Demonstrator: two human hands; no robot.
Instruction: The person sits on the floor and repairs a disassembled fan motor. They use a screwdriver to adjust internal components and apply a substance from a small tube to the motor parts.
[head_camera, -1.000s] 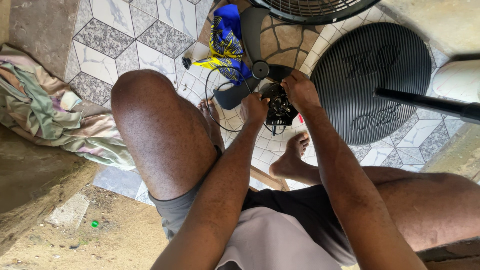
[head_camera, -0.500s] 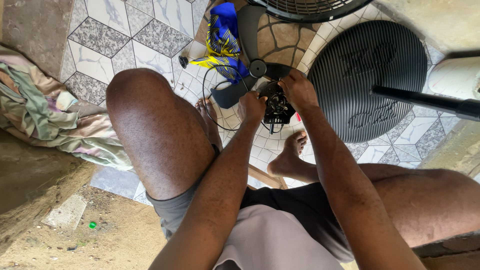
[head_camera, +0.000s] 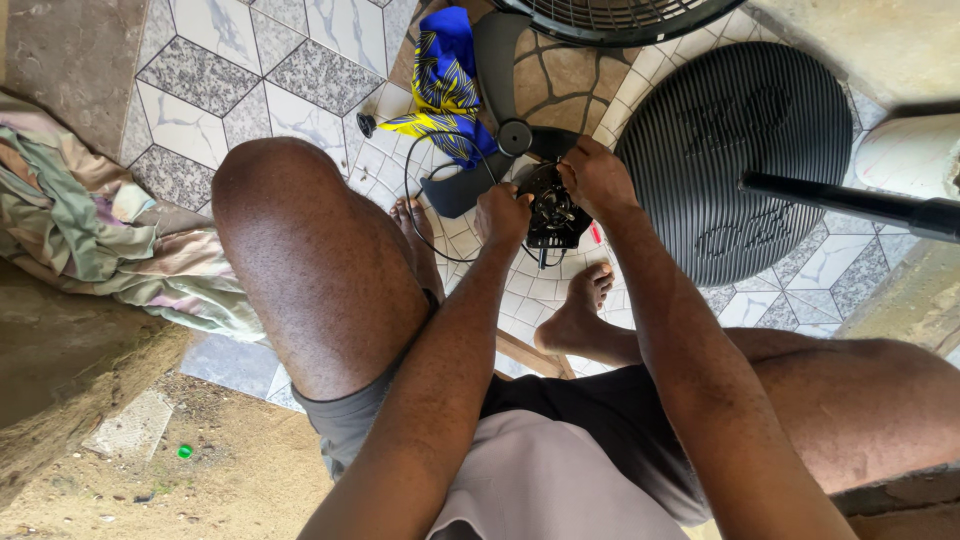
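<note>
Over tiled floor (head_camera: 300, 90) | left hand (head_camera: 503, 215), right hand (head_camera: 597, 178) | both grips clamped on fan motor (head_camera: 551, 212)

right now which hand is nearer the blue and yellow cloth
Left. The left hand grips the fan motor just below the blue and yellow cloth; the right hand is on the motor's far side.

This looks like the porch or yard edge of a home, used as an informal repair spot. The floor of grey-and-white hexagon-patterned ceramic tiles (head_camera: 250, 70) ends at bare sandy ground (head_camera: 230, 480). A crumpled pale green and pink cloth (head_camera: 90, 240) lies on the floor, and a round black ribbed plastic fan base (head_camera: 740, 140) rests on the tiles.
</note>
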